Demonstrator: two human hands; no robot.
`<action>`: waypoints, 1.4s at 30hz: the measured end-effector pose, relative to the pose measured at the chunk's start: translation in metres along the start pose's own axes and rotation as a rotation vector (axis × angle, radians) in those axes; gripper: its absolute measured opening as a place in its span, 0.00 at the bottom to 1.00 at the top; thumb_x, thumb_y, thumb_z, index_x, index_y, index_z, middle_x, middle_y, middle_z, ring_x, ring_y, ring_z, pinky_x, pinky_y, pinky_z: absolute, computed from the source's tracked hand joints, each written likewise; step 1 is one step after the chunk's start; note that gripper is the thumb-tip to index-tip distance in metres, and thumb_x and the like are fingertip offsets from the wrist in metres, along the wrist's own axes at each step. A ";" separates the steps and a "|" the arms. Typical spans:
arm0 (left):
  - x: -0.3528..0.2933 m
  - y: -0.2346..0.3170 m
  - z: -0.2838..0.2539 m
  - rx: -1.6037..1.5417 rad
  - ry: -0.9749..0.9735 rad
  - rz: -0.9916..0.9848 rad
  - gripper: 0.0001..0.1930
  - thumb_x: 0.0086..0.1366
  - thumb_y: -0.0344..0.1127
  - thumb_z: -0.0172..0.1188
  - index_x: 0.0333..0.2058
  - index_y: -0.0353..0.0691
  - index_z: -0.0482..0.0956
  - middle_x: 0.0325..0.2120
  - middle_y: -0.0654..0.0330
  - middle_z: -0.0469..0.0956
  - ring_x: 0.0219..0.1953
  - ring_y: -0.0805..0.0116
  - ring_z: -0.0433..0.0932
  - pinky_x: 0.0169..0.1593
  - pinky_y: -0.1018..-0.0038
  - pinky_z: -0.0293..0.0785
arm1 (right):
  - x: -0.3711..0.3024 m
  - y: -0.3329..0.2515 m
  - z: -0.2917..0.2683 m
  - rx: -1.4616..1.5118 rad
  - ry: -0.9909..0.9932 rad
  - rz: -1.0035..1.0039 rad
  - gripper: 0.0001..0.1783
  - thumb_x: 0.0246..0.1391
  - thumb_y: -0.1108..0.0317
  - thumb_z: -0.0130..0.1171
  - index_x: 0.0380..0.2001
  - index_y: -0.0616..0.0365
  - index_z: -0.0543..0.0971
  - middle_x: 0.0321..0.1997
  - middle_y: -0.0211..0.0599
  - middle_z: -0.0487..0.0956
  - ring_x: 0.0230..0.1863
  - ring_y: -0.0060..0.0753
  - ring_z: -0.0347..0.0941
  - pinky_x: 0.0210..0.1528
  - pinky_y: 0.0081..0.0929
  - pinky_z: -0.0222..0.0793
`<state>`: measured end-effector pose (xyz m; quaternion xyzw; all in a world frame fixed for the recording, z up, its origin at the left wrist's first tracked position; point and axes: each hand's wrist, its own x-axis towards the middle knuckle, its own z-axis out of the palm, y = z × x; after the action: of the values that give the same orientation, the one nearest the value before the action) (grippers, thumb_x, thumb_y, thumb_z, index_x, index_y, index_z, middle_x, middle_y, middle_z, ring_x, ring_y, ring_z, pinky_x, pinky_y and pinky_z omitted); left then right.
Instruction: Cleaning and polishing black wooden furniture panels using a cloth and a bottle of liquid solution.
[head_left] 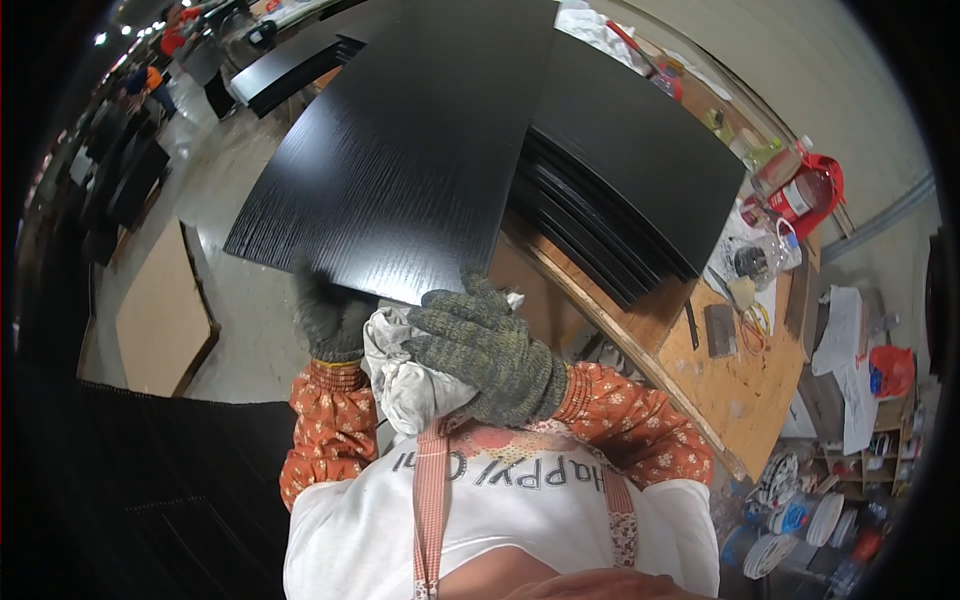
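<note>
A large glossy black panel [390, 150] with a wood-grain surface lies at a slant in front of me, its near edge close to my body. My left hand [335, 318], in a dark knit glove, is at that near edge; its fingers are smeared by motion and their hold cannot be made out. Bunched against my chest is a white cloth [400, 375]. My right hand [480, 350], in a grey-green knit glove, is closed over the cloth, its fingertips close to the panel's near corner.
A stack of black panels [620, 190] sits on the wooden workbench [745, 400] at right. Bottles [800, 195], tape and a dark block [719, 330] lie there. A brown board [160, 310] is at left. More black panels [300, 65] and people [180, 45] are farther back.
</note>
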<state>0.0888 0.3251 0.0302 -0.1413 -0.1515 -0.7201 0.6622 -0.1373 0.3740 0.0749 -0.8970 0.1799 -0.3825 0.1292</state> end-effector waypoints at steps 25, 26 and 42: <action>0.035 0.138 0.027 0.748 0.510 0.244 0.26 0.54 0.30 0.54 0.53 0.27 0.64 0.46 0.44 0.72 0.47 0.52 0.75 0.53 0.61 0.73 | 0.108 0.169 0.030 -0.274 0.159 -0.070 0.33 0.32 0.61 0.63 0.50 0.51 0.75 0.57 0.40 0.71 0.55 0.44 0.68 0.59 0.48 0.60; 0.040 0.135 0.022 0.787 0.477 0.243 0.27 0.54 0.30 0.54 0.53 0.27 0.64 0.47 0.43 0.72 0.47 0.51 0.75 0.53 0.60 0.73 | 0.105 0.170 0.031 -0.254 0.131 -0.050 0.34 0.29 0.61 0.64 0.49 0.49 0.76 0.57 0.40 0.71 0.55 0.43 0.68 0.59 0.49 0.59; 0.189 0.215 -0.017 0.967 0.659 0.162 0.28 0.53 0.35 0.54 0.53 0.29 0.67 0.45 0.46 0.75 0.45 0.54 0.76 0.52 0.65 0.73 | 0.160 0.233 0.046 -0.871 0.229 0.045 0.30 0.54 0.42 0.50 0.51 0.53 0.72 0.53 0.43 0.68 0.56 0.45 0.64 0.58 0.54 0.62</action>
<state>0.2873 0.1295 0.0980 0.3967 -0.2374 -0.5222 0.7166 -0.0528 0.1012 0.0597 -0.8156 0.3568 -0.3649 -0.2726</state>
